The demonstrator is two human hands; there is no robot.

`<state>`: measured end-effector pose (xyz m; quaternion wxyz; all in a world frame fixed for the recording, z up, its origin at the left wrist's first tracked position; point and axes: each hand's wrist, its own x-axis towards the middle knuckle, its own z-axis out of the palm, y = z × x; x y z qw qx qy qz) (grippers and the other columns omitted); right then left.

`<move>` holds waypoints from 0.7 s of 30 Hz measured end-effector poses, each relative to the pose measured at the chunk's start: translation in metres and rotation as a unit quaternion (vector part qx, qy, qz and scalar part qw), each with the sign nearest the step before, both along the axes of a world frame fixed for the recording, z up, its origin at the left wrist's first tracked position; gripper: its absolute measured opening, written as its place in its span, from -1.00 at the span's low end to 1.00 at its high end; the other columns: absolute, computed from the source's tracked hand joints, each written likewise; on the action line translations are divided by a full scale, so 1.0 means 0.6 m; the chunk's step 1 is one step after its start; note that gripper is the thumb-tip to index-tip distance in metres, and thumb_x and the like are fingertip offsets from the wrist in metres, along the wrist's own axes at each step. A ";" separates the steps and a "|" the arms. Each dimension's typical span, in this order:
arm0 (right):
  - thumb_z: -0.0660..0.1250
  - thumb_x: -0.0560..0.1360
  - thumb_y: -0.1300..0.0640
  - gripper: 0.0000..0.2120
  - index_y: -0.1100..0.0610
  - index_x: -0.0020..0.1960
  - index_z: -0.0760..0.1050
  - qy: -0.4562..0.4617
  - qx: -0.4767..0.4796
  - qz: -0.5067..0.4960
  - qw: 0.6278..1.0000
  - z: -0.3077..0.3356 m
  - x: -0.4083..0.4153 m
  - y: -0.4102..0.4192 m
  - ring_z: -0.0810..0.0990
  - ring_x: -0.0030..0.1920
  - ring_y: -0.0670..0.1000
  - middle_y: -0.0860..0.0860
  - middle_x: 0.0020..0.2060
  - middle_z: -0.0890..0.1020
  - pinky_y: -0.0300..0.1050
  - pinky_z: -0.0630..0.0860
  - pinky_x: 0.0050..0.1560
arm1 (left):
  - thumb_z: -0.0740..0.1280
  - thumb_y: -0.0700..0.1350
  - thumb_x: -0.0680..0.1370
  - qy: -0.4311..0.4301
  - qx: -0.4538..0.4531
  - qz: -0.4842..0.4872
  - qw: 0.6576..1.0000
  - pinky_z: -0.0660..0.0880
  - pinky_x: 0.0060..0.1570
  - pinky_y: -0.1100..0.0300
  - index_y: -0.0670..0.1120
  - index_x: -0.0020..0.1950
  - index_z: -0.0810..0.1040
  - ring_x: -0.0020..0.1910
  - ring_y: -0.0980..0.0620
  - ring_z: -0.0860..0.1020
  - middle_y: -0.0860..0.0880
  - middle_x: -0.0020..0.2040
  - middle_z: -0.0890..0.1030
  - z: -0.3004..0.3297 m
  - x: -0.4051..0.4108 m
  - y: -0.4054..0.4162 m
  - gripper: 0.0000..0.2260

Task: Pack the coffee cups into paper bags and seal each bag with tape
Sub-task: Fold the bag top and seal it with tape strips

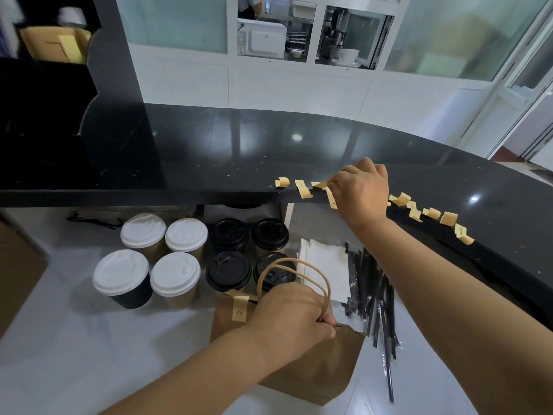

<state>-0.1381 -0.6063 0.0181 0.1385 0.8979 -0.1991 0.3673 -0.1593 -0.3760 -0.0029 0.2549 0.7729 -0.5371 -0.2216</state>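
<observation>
A brown paper bag [317, 366] stands on the white lower counter, one yellow tape strip [240, 307] stuck across its folded top at the left. My left hand [294, 316] grips the bag's top edge by the twine handles [299, 268]. My right hand [360, 187] reaches to the black counter edge and pinches a yellow tape piece [320, 184] from a row of several tape pieces [431, 212] stuck there. Several white-lidded cups [176, 274] and black-lidded cups [229, 269] stand behind the bag.
The raised black counter [269, 145] runs across in front of me, over the white counter [89, 339]. White napkins [326, 265] and several black wrapped straws [377, 298] lie right of the bag. A sealed bag [57, 43] sits on a dark shelf at far left.
</observation>
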 end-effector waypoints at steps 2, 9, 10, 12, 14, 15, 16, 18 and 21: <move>0.44 0.40 0.22 -0.86 0.06 -0.31 0.66 -0.012 0.012 -0.007 1.000 -0.003 0.001 -0.001 0.49 -0.25 0.10 -0.06 -0.41 0.62 -0.12 0.14 -0.15 | 0.32 0.02 0.53 -0.003 0.002 0.001 1.000 0.45 0.08 0.24 0.00 0.03 0.67 0.02 0.14 0.54 0.07 -0.01 0.66 0.000 -0.001 0.000 -0.81; 0.43 0.42 0.21 -0.87 0.07 -0.29 0.66 -0.049 0.023 -0.011 0.998 -0.006 0.007 -0.004 0.48 -0.24 0.11 -0.04 -0.42 0.61 -0.09 0.23 -0.16 | 0.32 0.02 0.54 -0.002 0.008 0.003 1.000 0.45 0.08 0.26 0.00 0.05 0.67 0.02 0.14 0.54 0.06 -0.01 0.66 0.001 -0.002 0.000 -0.81; 0.43 0.43 0.20 -0.87 0.08 -0.28 0.67 -0.056 0.027 -0.009 0.998 -0.008 0.007 -0.003 0.48 -0.24 0.11 -0.04 -0.41 0.61 -0.09 0.23 -0.16 | 0.32 0.02 0.54 0.000 0.009 0.004 1.000 0.45 0.08 0.26 0.00 0.05 0.67 0.02 0.13 0.54 0.06 -0.01 0.66 0.001 -0.002 0.000 -0.81; 0.42 0.44 0.19 -0.87 0.09 -0.27 0.67 -0.065 0.034 -0.005 0.997 -0.012 0.007 -0.003 0.49 -0.22 0.12 -0.04 -0.39 0.63 -0.09 0.22 -0.15 | 0.32 0.02 0.54 0.003 0.008 0.005 1.000 0.46 0.09 0.25 0.00 0.05 0.67 0.01 0.14 0.55 0.06 -0.02 0.66 0.000 -0.002 0.000 -0.81; 0.41 0.43 0.19 -0.88 0.10 -0.28 0.66 -0.080 0.038 -0.004 0.996 -0.013 0.006 -0.002 0.50 -0.23 0.13 -0.03 -0.38 0.63 -0.09 0.22 -0.16 | 0.32 0.01 0.54 0.000 0.004 0.003 1.000 0.45 0.08 0.28 0.00 0.05 0.67 0.01 0.14 0.54 0.06 -0.01 0.66 0.001 -0.002 0.000 -0.81; 0.41 0.42 0.20 -0.89 0.11 -0.28 0.64 -0.098 0.043 -0.003 0.994 -0.008 0.006 -0.001 0.50 -0.24 0.15 -0.01 -0.38 0.63 -0.09 0.23 -0.17 | 0.32 0.01 0.54 -0.003 0.003 0.002 1.000 0.45 0.07 0.29 0.00 0.05 0.67 0.02 0.15 0.54 0.07 -0.01 0.66 0.002 -0.002 0.000 -0.81; 0.40 0.41 0.20 -0.89 0.13 -0.28 0.63 -0.122 0.051 -0.003 0.991 0.001 0.006 0.001 0.51 -0.25 0.16 0.01 -0.38 0.63 -0.08 0.24 -0.19 | 0.32 0.01 0.54 -0.004 0.002 0.001 1.000 0.44 0.07 0.30 0.00 0.05 0.67 0.02 0.15 0.54 0.07 -0.01 0.66 0.002 -0.001 0.000 -0.81; 0.40 0.41 0.19 -0.90 0.14 -0.28 0.63 -0.152 0.070 -0.002 0.986 0.030 0.007 0.001 0.52 -0.23 0.19 0.04 -0.38 0.63 -0.07 0.25 -0.20 | 0.32 0.00 0.54 -0.005 -0.002 -0.002 1.000 0.44 0.08 0.29 0.00 0.02 0.68 0.01 0.16 0.54 0.07 -0.01 0.66 0.001 -0.002 -0.001 -0.82; 0.38 0.45 0.13 -0.87 0.15 -0.20 0.67 -0.120 0.137 0.010 0.983 0.063 -0.008 0.006 0.50 -0.12 0.20 0.06 -0.33 0.65 -0.04 0.32 -0.14 | 0.32 -0.01 0.53 -0.004 -0.001 -0.006 1.000 0.44 0.08 0.27 -0.01 0.01 0.68 0.01 0.16 0.54 0.08 -0.03 0.66 0.003 -0.003 0.000 -0.82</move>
